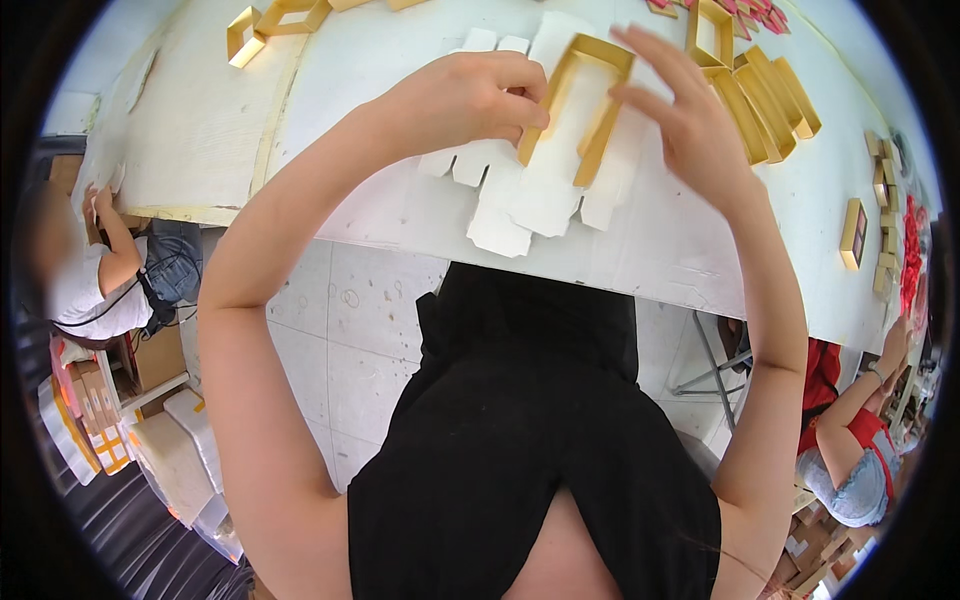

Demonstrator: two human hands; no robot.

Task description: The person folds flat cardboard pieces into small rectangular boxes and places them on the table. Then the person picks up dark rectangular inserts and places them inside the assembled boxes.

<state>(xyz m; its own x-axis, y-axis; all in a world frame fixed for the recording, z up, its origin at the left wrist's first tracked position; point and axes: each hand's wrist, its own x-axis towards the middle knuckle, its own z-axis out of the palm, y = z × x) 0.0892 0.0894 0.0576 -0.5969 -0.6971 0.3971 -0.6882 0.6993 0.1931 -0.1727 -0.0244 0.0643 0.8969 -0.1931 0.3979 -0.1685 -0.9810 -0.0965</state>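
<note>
My left hand pinches the left wall of a gold open-ended cardboard frame, a box sleeve with no bottom. The frame stands over flat white die-cut card blanks that lie stacked and fanned out on the table. On the frame's other side my right hand has its fingers spread. Its thumb is close to the frame's right wall; whether it touches cannot be made out. The white card shows through the middle of the frame.
More gold frames are grouped at the right, and others lie at the far left of the white table. A small gold box sits near the right edge. Co-workers are at the left and right.
</note>
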